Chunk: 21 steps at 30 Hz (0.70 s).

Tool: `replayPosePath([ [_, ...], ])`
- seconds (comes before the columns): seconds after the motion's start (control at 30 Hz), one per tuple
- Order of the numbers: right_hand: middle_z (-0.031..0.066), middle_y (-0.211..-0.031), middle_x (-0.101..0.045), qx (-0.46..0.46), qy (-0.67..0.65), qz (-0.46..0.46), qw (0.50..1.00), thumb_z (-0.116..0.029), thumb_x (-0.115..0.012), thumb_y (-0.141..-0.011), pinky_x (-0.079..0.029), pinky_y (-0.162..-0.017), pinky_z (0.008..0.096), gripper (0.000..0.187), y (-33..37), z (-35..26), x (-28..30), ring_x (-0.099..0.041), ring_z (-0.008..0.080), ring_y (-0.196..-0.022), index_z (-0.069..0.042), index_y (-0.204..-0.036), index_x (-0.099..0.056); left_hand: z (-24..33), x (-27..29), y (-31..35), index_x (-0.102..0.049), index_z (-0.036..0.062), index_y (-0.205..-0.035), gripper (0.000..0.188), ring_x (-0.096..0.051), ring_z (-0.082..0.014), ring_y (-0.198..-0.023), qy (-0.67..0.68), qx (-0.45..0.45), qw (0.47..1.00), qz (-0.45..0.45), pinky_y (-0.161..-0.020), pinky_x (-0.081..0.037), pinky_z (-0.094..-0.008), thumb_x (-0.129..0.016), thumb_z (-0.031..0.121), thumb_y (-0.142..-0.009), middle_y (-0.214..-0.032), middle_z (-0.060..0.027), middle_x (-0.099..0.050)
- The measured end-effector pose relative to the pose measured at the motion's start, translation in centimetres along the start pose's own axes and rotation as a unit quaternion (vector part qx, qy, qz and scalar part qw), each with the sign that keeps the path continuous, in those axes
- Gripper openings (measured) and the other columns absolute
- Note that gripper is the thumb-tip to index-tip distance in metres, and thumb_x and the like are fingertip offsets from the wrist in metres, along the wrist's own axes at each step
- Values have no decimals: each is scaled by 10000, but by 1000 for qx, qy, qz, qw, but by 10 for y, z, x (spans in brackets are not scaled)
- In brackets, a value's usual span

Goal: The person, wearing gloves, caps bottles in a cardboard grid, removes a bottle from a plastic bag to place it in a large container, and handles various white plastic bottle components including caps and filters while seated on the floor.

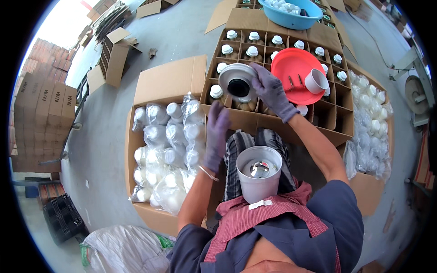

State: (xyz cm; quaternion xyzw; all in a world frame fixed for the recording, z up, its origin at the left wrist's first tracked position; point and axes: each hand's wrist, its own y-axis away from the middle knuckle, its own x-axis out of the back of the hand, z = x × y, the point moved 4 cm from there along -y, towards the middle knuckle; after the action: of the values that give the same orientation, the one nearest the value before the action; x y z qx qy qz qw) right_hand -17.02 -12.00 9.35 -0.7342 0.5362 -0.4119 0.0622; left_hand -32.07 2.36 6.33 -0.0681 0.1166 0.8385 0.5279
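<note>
My right hand (pixel 272 88), in a purple-grey glove, grips the rim of a round whitish lid-like piece (pixel 227 76) with a black round centre (pixel 239 88). This piece is tilted above a divided carton (pixel 268 122) of bottles with white caps (pixel 252 52). Below and left of it is my gloved left hand (pixel 216 134), raised and apart from it; motion smears its fingers. On my lap stands a whitish plastic bucket (pixel 257 186) with a shiny domed metal piece (pixel 259 169) inside. A red basin (pixel 283 68) rests on the carton, holding a white cup (pixel 316 81) and small dark pieces (pixel 296 86).
At left, an open carton (pixel 170 73) holds plastic-wrapped white containers (pixel 174 132); another carton of wrapped ones (pixel 371 111) stands at right. A blue basin (pixel 291 20) with white items sits beyond. A black crate (pixel 63 218) and a white sack (pixel 123 248) lie lower left.
</note>
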Motion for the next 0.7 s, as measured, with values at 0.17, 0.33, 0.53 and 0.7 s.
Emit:
replayPosePath([
  [0.17,200,-1244,-513,115,21,8,993,-71,-613,-827,-542,-816,431,558,25,-52,31,-596,321,-1065,-91,-1361,-453,27,-46,6,-325,86,-1448,722,-515,-319,-1248,277,98,913,-283,-999,-478,-526,-382,611,-955,-1407,-144,-451],
  [0.33,138,-1298,-468,360,90,-140,918,-157,-693,-766,-509,-937,463,631,37,-81,60,-523,321,-1201,-147,-1351,-459,31,-56,23,-332,74,-1448,783,-496,-332,-1267,262,106,912,-297,-1046,-441,-521,-331,670,-941,-1419,-162,-445],
  [0.53,128,-1004,-602,-145,-205,-292,923,-317,-629,-883,-552,-623,344,545,50,-68,65,-665,225,-759,-69,-1324,-426,43,-60,33,-351,66,-1468,630,-411,-222,-1342,60,-123,957,-256,-1108,-337,-371,-489,416,-962,-1489,-113,-374],
  [0.7,115,-905,-650,-168,-310,-327,877,-339,-571,-924,-550,-596,326,472,64,-81,82,-657,194,-671,-76,-1298,-453,56,-65,32,-350,57,-1476,621,-453,-185,-1294,7,-110,971,-212,-1053,-389,-325,-564,249,-926,-1460,-91,-404],
])
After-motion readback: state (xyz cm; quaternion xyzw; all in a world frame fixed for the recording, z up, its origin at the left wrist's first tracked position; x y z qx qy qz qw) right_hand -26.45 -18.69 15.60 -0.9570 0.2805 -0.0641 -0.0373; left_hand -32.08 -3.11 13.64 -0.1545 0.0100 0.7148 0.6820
